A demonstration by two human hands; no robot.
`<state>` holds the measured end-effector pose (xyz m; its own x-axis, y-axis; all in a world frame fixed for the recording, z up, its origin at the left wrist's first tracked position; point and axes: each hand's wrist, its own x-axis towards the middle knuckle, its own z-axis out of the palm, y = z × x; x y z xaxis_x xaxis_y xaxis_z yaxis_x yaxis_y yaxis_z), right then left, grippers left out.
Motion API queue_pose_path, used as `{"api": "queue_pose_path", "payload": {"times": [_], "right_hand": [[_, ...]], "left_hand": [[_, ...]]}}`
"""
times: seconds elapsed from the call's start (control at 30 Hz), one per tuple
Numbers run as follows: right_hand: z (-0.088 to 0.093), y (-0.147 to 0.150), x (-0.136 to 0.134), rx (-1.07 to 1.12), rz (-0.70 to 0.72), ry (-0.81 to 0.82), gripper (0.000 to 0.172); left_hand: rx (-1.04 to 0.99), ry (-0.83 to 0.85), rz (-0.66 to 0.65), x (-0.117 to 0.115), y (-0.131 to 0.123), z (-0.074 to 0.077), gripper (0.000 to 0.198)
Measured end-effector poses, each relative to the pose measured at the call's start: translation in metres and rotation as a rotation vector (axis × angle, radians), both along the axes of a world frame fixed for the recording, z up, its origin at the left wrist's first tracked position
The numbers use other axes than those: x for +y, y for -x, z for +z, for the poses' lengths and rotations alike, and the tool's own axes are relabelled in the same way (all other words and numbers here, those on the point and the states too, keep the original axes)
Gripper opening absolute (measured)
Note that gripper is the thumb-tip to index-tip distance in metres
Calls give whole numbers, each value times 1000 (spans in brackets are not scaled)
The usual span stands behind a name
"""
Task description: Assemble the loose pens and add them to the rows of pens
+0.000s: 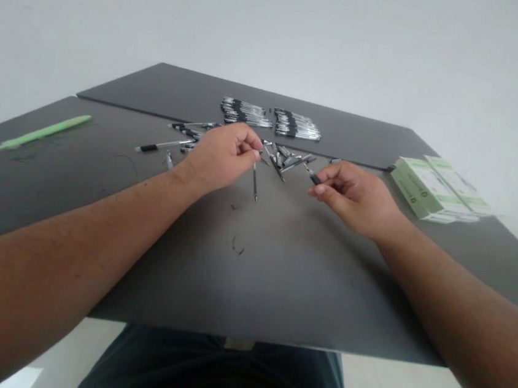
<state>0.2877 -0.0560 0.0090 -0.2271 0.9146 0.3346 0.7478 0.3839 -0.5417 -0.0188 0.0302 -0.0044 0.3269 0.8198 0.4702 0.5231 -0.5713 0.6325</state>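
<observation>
Refill (255, 184) hanging from left hand (223, 159) at twelve, fingertips pinched together on it, likely keeping lower end free. Right hand (360, 198) clamps dark grip piece (315, 178), tip bared toward eleven. Parts heap (295, 163) between, too jumbled to count. Two pen stacks (296, 126) beyond, two boxes (419, 192) at two, one green stick (43, 133) at ten.

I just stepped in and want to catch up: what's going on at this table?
A person is handling pen parts with both hands. The left hand pinches a thin dark rod that points downward, and the right hand holds a short black piece; the two are apart. Small pen parts lie loose between and beyond the hands. Farther back, pens lie in two groups, and green-and-white boxes sit at the right.
</observation>
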Motion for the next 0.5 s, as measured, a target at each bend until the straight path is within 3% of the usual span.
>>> {"api": "queue_pose_path", "payload": {"times": [0.3,0.5], "right_hand": [[-3,-5,4,39,-14,-10,18],[-3,-11,4,167,-30,-14,27]], "left_hand": [[182,65,270,27,26,9,15],[297,34,246,29,25,3,19]]}}
